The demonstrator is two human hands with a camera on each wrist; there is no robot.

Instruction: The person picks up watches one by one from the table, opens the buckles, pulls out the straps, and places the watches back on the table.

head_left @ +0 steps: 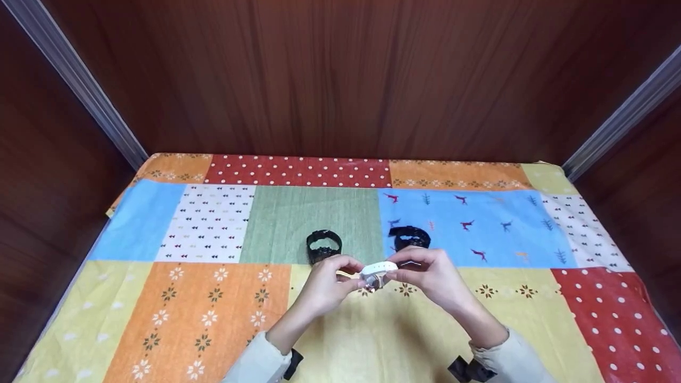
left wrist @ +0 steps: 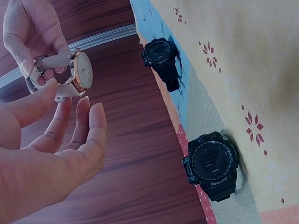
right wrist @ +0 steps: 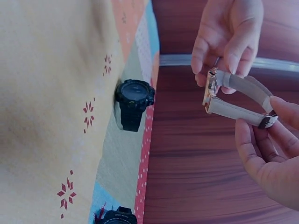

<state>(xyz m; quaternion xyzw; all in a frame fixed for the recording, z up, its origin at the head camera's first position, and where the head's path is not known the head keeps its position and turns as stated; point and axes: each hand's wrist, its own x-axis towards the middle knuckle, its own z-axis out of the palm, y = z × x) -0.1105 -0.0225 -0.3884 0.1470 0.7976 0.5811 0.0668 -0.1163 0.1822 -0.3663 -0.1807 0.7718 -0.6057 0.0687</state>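
Both hands hold a wristwatch (head_left: pixel 379 267) up over the cloth. It has a pale strap, looped with its buckle (right wrist: pixel 268 121) at one end, and a round rose-gold case (left wrist: pixel 83 70) with a light dial. My left hand (head_left: pixel 331 281) pinches the strap close to the case, thumb against fingers. On the opposite side, my right hand (head_left: pixel 433 274) grips the strap at the buckle end. Beyond the hands, a black sport watch (left wrist: pixel 212 163) stands on the green patch, and a second black watch (left wrist: pixel 160 52) stands on the blue patch.
A patchwork cloth (head_left: pixel 202 314) of coloured, patterned squares covers the table. Dark wood-grain panels (head_left: pixel 340 80) rise behind it and at both sides, with metal strips (head_left: pixel 80 80) at the corners.
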